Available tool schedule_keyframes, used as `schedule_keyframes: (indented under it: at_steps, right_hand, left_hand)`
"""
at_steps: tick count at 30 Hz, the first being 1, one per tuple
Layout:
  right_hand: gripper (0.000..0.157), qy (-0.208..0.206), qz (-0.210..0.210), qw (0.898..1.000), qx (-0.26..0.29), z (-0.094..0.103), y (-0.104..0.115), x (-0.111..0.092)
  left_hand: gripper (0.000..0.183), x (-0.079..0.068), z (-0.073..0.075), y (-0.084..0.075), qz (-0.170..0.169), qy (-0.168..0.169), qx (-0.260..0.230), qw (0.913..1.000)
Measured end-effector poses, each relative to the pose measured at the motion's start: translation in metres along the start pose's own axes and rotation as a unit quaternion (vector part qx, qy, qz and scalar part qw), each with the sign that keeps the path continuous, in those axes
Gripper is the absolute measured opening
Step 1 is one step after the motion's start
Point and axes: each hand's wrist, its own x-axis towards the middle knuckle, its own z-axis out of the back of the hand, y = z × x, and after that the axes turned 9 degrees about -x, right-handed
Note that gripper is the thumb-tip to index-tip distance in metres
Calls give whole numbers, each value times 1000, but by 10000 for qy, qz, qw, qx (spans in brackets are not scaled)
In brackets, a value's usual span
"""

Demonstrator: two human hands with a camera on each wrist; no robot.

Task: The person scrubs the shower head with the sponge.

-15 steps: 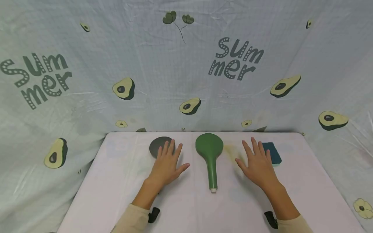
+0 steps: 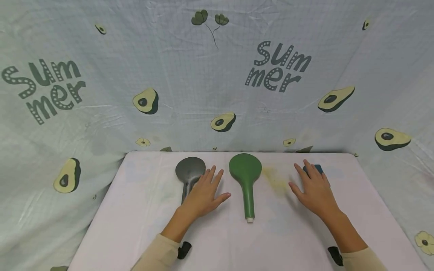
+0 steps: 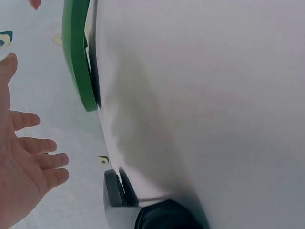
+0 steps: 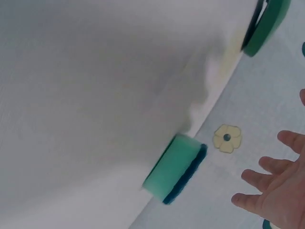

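A green shower head (image 2: pixel 245 169) lies between the two hands, its handle and pale end toward me. Left of it is a dark grey shower head (image 2: pixel 190 168), whose handle is partly hidden by my left hand (image 2: pixel 203 194). That hand is held above the table with its fingers spread and nothing in it. My right hand (image 2: pixel 316 194), also spread and holding nothing, overlaps a sponge (image 2: pixel 318 168) in the head view. The right wrist view shows the sponge's light green body (image 4: pixel 172 164) and dark blue layer on the table, apart from the fingers (image 4: pixel 257 180).
The white table (image 2: pixel 281 241) bears a yellowish stain (image 2: pixel 275 180) right of the green shower head. Behind its far edge hangs a pale cloth (image 2: pixel 190 82) printed with avocados and lettering. Black straps (image 2: pixel 184 250) sit at the wrists.
Both hands have shifted to the right. The left one uncovers more of the grey shower head, including part of its handle; the right one now covers more of the sponge.
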Motion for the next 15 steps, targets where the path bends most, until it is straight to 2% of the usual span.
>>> schedule_keyframes:
  at_steps: [7,15]
  right_hand:
    - [67,121,-97,9991,383,-2,-25,-3]
    - [68,333,-149,9974,614,-4,-47,-2]
  left_hand:
    - [81,4,-10,-11,56,328,-983,9946]
    - [82,11,-17,-22,155,396,-2081,9772]
